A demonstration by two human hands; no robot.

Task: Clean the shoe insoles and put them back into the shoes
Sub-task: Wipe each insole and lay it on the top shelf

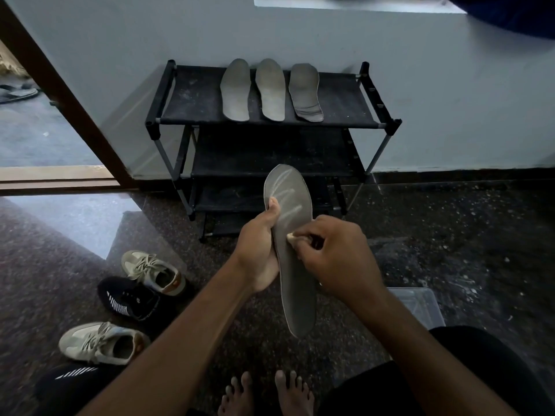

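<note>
Against insole [295, 283], right hand's [336, 253] cloth [290, 237], perhaps.

No legible text, brand name, number or sign anywhere in frame.
- Black knit sneaker [132, 298], lower left: row of white slanted stripes on side was pattern only, no letters. Small pale mark on inner lining was too small to read.
- Second black striped shoe [70, 384], bottom left edge: same white stripes, no wording made out.
- Grey foam insole [295, 265], centre: pale streaks near toe were smears, not lettering.
</note>
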